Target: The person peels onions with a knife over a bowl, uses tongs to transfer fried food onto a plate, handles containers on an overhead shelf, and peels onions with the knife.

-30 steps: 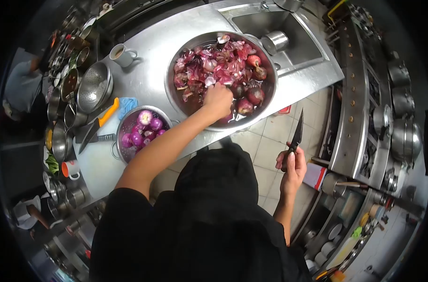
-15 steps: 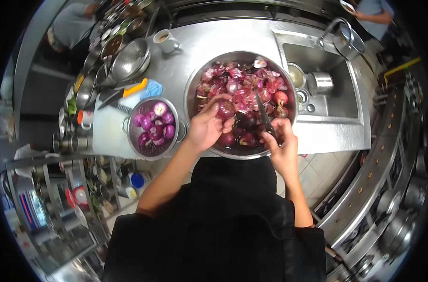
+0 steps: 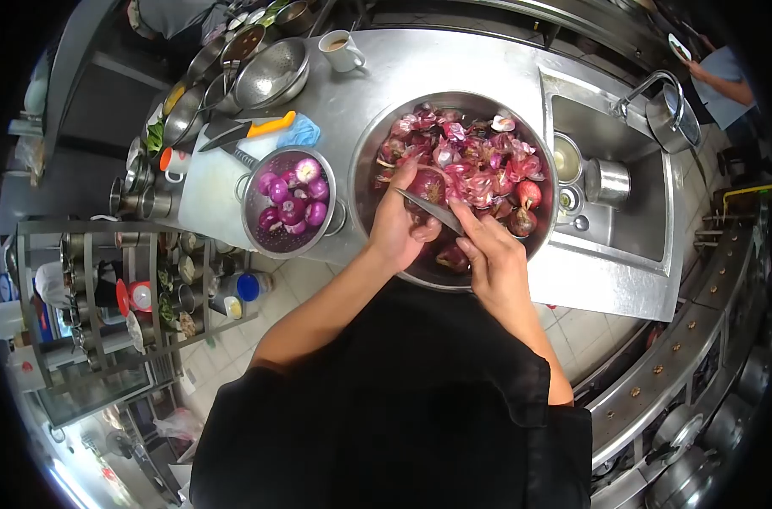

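Over a large steel bowl [image 3: 360,182], my left hand [image 3: 398,222] grips a red onion [image 3: 428,186]. My right hand [image 3: 494,261] is wrapped round a small knife [image 3: 431,209], whose blade lies against the near side of that onion; its handle is hidden in my fingers. Loose onion skins [image 3: 488,165] and several unpeeled red onions fill the bowl, which has dark liquid at its bottom. To the left, a steel colander [image 3: 252,222] holds several peeled purple onions [image 3: 292,210].
A white cutting board [image 3: 204,199] carries an orange-handled knife [image 3: 270,125] and a blue cloth [image 3: 299,132]. A mug [image 3: 342,53] stands behind. Pots sit in the sink [image 3: 632,216] at right. Steel bowls [image 3: 271,72] crowd the back left. Another person's arm [image 3: 725,85] shows at far right.
My right hand has brought the knife left and turned its blade onto the onion in my left hand. The whole view has shifted and tilted slightly.
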A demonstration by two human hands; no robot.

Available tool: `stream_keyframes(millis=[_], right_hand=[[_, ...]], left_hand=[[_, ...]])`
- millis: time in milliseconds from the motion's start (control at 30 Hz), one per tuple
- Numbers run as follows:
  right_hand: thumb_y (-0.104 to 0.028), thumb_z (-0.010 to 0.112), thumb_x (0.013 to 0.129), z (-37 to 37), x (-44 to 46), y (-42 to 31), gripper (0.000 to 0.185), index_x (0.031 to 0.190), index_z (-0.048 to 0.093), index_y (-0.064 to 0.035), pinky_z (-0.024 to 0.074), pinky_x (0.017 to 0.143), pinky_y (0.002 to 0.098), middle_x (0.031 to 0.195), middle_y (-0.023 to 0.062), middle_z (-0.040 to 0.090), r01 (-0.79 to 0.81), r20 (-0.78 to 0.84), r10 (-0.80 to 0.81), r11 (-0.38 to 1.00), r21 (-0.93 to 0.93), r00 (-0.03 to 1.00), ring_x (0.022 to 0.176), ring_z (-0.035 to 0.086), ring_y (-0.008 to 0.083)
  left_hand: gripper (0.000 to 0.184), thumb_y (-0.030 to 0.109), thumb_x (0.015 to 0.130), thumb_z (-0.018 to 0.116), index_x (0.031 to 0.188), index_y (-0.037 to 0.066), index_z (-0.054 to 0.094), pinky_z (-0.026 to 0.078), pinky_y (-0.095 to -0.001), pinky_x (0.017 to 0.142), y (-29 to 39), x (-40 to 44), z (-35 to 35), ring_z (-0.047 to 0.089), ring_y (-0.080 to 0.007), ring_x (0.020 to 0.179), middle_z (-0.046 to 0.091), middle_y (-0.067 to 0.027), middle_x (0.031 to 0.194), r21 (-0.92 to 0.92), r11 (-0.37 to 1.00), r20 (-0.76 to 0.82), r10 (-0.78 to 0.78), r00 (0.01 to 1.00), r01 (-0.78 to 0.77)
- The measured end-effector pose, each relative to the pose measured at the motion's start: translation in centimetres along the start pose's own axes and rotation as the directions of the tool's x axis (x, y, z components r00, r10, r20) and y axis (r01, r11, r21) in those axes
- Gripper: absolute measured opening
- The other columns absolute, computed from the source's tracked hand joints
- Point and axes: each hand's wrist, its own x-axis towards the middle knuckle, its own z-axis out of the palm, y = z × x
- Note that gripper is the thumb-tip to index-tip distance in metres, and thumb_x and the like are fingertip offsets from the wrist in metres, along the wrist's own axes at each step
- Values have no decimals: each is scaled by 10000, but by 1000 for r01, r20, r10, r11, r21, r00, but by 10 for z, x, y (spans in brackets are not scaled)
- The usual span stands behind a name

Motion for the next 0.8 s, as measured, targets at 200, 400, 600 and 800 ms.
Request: stream_keyframes(millis=[200,400,600,800], right_hand=[[49,613,792,1,-3,1,498,1274,558,-63,482,678,336,809,127,583,-131,25,128,962,241,991,683,589,245],[43,562,841,17,-7,16,522,1347,490,-65,503,744,271,1080,137,650,-215,85,197,891,401,977,773,609,151],[-10,558,875,24,2,14,499,1362,469,-71,506,789,272,1259,131,593,-103,-46,125,940,325,991,966,595,149],[-24,560,866,16,3,9,504,1360,473,-75,409,975,322,1291,156,568,-266,62,263,879,396,963,1163,561,247]], left_hand=[[355,420,973,389,1023,106,547,252,-190,383,1,5,9,392,-52,443,589,-22,729,26,999,-80,49,996,-47],[323,384,981,394,1025,103,544,245,-183,386,-1,8,5,385,-48,450,579,-21,723,195,973,-97,144,985,-123],[318,369,981,408,1030,93,558,257,-184,390,-10,11,11,429,-62,484,583,-19,721,240,966,-319,176,931,-100],[317,422,963,447,854,140,544,224,-200,345,15,12,13,381,-58,388,517,14,577,190,979,-108,-53,993,73]])
